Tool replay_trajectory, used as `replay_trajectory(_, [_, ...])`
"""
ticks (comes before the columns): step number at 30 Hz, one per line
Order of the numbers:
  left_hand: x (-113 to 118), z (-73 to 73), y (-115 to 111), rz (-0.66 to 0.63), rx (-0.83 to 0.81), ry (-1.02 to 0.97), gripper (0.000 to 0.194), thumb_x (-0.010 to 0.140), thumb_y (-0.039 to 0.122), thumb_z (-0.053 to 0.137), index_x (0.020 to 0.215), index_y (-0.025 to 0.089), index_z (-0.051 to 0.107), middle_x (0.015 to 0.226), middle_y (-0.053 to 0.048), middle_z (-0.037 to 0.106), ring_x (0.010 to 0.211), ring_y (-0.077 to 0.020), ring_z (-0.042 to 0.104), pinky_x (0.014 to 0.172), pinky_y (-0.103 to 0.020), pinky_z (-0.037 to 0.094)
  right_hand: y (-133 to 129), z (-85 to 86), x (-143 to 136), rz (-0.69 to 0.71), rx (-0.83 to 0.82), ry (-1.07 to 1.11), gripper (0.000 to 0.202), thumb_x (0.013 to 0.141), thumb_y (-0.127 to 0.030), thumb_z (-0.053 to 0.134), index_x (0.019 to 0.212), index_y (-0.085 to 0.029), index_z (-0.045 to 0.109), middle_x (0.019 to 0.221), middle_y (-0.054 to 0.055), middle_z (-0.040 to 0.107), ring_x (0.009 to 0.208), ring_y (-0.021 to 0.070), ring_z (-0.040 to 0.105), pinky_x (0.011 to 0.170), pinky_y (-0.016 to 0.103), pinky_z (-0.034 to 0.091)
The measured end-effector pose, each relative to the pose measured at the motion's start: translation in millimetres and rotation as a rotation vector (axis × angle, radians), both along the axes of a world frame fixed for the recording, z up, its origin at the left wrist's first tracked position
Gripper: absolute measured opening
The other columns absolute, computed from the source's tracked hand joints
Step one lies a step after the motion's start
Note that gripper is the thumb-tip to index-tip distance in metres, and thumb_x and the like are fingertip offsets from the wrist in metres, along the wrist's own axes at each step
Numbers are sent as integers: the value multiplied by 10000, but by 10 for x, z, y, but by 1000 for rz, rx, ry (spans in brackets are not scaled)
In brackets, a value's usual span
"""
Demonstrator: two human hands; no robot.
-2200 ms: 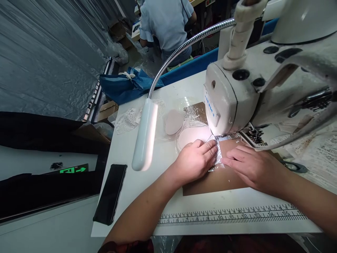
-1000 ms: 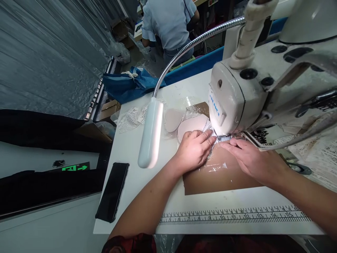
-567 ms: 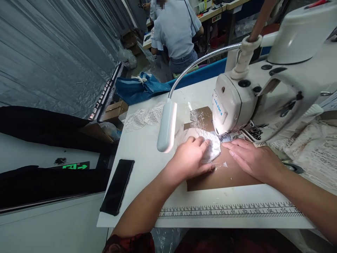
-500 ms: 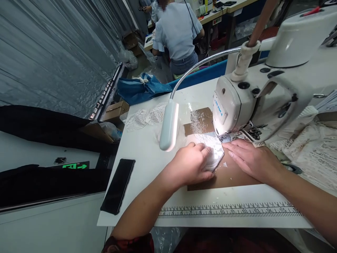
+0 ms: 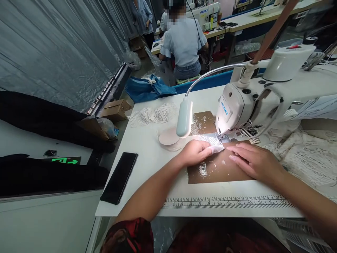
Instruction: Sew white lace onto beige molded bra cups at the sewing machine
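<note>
A small white lace piece point(image 5: 216, 146) lies under the needle area of the white sewing machine point(image 5: 231, 109). My left hand point(image 5: 196, 151) pinches its left part between thumb and fingers, the edge slightly raised from the brown board point(image 5: 221, 170). My right hand point(image 5: 252, 158) rests on the board to the right of the needle, palm down with fingers stretched out; the fingertips come close to the lace piece's right corner. Whether they touch it I cannot tell. The needle itself is too small to make out.
A lamp point(image 5: 184, 117) on a bendable neck hangs left of the machine head. Lace pieces point(image 5: 155, 115) and a beige oval pad point(image 5: 169, 136) lie to the left, a phone point(image 5: 119, 177) by the table's left edge. Lace fabric point(image 5: 310, 158) is heaped at right. A co-worker point(image 5: 181, 45) sits ahead.
My left hand has shifted up and turned the lace piece, which now looks narrower and folded. The camera view has moved, and the beige oval pad shows beside the lamp.
</note>
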State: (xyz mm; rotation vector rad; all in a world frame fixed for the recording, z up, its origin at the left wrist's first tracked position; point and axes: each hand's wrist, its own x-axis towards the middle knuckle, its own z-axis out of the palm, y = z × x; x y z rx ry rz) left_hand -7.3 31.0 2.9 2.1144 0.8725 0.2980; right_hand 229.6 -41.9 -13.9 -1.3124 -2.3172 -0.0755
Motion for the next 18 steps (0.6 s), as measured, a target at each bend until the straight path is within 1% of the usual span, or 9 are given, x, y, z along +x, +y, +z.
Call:
replay_trajectory(1, [-23,-5,31,34,-72,-55,463,976,442,385,593,183,412,564,28,441,537,-98,411,520,-248,362,-34,41,-14,1,-1,-24,311,964,-353,471,1139,-167,649,1041,88,731,888,214,692,713,332,538])
replay_trajectory(3, [-58,-15,67,75,-141,-126,482,981,470,353,588,192,372,563,33,408,525,-93,385,505,-251,347,-93,108,-81,-8,0,-66,416,947,-460,478,1180,-146,620,1079,118,716,881,239,691,673,349,538])
replay_trajectory(6, [-81,-21,75,69,-148,-147,494,986,505,317,603,198,373,576,31,410,523,-99,380,501,-263,339,-133,139,-269,-54,33,-127,612,886,-598,513,1239,-100,562,1108,155,693,855,264,687,635,358,523])
replay_trajectory(8, [-89,-10,65,36,-130,-137,511,984,518,314,591,196,377,575,28,413,531,-104,387,512,-269,338,-122,123,-408,-107,75,-178,699,860,-639,521,1266,-69,527,1064,160,691,762,255,679,578,347,496])
replay_trajectory(10, [-95,8,50,-43,-81,-101,527,983,517,316,583,187,409,576,26,423,550,-107,402,539,-267,346,-96,106,-510,-160,132,-218,664,888,-577,521,1299,-56,494,1035,161,686,671,228,655,529,326,458])
replay_trajectory(13, [-96,36,24,-216,122,-15,488,959,505,412,613,173,500,627,16,494,629,-119,463,613,-263,373,-65,113,-544,-166,210,-271,450,933,-350,515,1298,-89,512,1010,135,683,609,178,611,509,291,408])
replay_trajectory(14, [-94,45,14,-259,209,15,452,936,500,472,633,169,532,664,8,528,674,-131,487,645,-266,384,-60,120,-525,-151,209,-293,359,930,-291,511,1239,-116,563,973,113,680,587,163,588,497,282,385])
replay_trajectory(16, [-89,67,-6,-324,348,77,378,885,487,573,688,165,601,745,-14,585,761,-160,522,716,-278,409,-60,118,-455,-100,146,-332,198,920,-215,500,1031,-165,656,896,74,659,576,146,553,490,275,347])
replay_trajectory(18, [-89,98,-24,-367,399,119,331,859,485,616,793,166,672,833,-38,630,830,-184,552,779,-293,431,-77,84,-357,-34,49,-328,194,919,-190,487,828,-183,658,845,62,635,624,155,552,525,278,351])
